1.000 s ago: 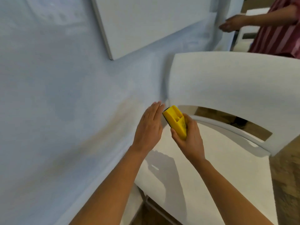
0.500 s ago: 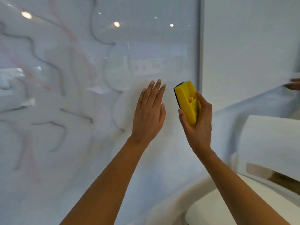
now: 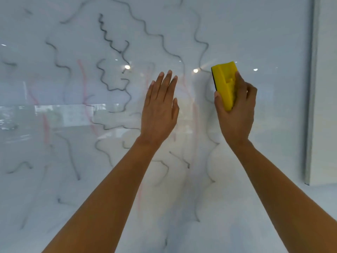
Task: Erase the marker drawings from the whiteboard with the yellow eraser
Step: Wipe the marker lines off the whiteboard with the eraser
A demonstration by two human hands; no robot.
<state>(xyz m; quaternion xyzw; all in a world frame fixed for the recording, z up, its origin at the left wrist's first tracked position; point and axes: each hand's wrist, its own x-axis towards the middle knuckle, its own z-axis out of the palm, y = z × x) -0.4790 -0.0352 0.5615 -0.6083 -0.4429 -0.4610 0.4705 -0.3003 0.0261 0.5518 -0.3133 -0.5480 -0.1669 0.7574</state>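
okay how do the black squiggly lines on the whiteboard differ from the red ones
The black lines look dark and crisp, while the red lines are pale and smeared. The black lines wriggle in tight waves and spread across most of the whiteboard; the red lines are fewer and run mostly up and down in long, gentler strokes. Both sets are unerased; the yellow eraser sits in the right hand, near the board's right side.

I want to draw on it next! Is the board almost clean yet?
Not yet. Done: the yellow eraser is picked up, gripped in the right hand near the whiteboard. In hand: starting at the right side, left hand open beside it. Left: nearly everything, black squiggles and faint red lines cover the board.
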